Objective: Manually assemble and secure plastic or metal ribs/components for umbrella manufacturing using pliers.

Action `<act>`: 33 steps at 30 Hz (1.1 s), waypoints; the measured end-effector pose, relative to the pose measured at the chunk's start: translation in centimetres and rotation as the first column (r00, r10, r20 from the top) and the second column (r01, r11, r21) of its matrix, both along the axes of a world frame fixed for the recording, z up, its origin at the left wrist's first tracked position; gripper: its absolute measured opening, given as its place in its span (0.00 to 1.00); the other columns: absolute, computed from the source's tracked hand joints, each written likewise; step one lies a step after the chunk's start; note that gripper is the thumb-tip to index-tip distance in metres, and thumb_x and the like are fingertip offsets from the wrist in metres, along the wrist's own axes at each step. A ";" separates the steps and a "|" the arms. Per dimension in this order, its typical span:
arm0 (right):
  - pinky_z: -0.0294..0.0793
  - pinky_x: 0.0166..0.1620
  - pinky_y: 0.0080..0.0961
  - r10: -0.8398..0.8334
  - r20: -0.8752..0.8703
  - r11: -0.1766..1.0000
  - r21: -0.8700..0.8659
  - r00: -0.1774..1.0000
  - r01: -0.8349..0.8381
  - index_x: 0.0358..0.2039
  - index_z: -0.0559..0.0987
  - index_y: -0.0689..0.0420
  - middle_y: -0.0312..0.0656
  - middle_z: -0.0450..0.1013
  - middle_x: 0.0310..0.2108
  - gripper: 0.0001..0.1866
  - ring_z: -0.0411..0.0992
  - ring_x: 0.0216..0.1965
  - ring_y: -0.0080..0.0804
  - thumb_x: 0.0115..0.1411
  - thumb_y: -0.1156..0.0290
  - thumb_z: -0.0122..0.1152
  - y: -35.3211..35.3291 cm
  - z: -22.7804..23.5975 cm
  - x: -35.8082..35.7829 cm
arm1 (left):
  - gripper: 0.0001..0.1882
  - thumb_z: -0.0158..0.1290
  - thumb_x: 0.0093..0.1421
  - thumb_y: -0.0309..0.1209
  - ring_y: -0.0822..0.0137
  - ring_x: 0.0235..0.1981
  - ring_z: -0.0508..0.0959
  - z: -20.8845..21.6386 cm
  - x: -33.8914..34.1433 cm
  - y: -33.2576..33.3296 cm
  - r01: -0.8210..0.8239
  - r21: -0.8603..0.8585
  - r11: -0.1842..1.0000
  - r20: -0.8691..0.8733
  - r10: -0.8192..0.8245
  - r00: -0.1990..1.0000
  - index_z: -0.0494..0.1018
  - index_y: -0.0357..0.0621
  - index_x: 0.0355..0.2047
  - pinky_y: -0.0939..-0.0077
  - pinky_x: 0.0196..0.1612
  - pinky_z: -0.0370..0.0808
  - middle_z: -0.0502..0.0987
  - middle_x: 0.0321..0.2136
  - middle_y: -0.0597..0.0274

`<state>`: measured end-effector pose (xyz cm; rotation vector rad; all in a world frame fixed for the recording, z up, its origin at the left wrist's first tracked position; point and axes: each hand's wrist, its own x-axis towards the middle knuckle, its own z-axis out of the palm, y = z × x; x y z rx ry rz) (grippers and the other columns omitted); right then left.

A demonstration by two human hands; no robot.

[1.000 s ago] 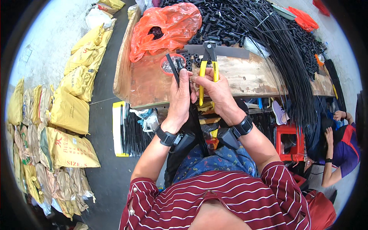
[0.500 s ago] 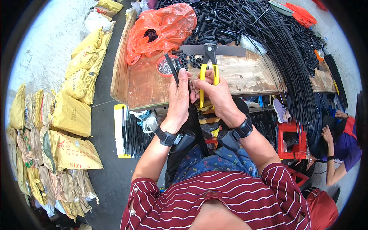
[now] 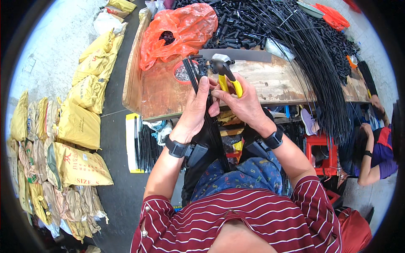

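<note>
My left hand (image 3: 195, 107) is closed around a bundle of thin black rods (image 3: 191, 72), which stick up past my thumb and run down toward my lap. In my right hand (image 3: 247, 101) is a pair of yellow-handled pliers (image 3: 223, 81). Their dark jaws tilt up and to the left, close to the top of the rods; whether they touch anything is hidden. Both hands nearly meet just over the near edge of the wooden table (image 3: 164, 95). Behind the rods sits a round red dish (image 3: 182, 72) of small shiny metal pieces.
An orange-red plastic bag (image 3: 181, 31) lies at the table's left. Black tubular parts (image 3: 240, 25) are heaped at the back, with long black rods (image 3: 312, 71) draped over the right. Yellow sacks (image 3: 79, 124) line the left floor. A co-worker's arm (image 3: 370, 162) shows at right, near a red stool (image 3: 320, 152).
The pliers have swung from upright to tilting left, their jaws now nearer the rods. The rod tops have fanned out slightly. At right, the co-worker's arms have moved.
</note>
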<state>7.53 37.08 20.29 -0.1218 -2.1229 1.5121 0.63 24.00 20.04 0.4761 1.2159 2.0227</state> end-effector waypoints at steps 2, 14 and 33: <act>0.72 0.32 0.22 0.003 0.012 0.999 0.043 1.000 -0.004 0.39 0.74 0.61 0.37 0.74 0.26 0.14 0.72 0.27 0.21 0.55 0.70 0.66 0.3 0.4 -0.1 | 0.25 0.42 0.65 0.56 0.80 0.16 0.64 0.0 0.0 0.1 0.013 0.003 1.000 0.004 -0.013 1.000 0.66 0.44 0.38 0.85 0.19 0.60 0.64 0.19 0.70; 0.68 0.19 0.17 0.548 0.624 0.836 -0.405 0.557 -0.370 0.34 0.68 0.58 0.33 0.67 0.22 0.19 0.68 0.18 0.18 0.68 0.53 0.44 4.7 6.8 4.7 | 0.27 0.38 0.65 0.58 0.79 0.13 0.61 -1.2 -0.6 -0.1 -0.004 0.020 1.000 0.026 0.003 1.000 0.66 0.44 0.35 0.84 0.18 0.57 0.67 0.20 0.66; 0.76 0.31 0.23 0.461 0.822 0.798 -0.218 0.335 -0.563 0.44 0.71 0.61 0.39 0.74 0.29 0.21 0.75 0.28 0.25 0.68 0.54 0.45 5.7 9.3 2.7 | 0.27 0.40 0.65 0.58 0.78 0.13 0.62 -0.3 0.6 0.5 -0.053 -0.046 0.998 -0.057 0.050 0.997 0.65 0.43 0.34 0.83 0.18 0.58 0.66 0.16 0.67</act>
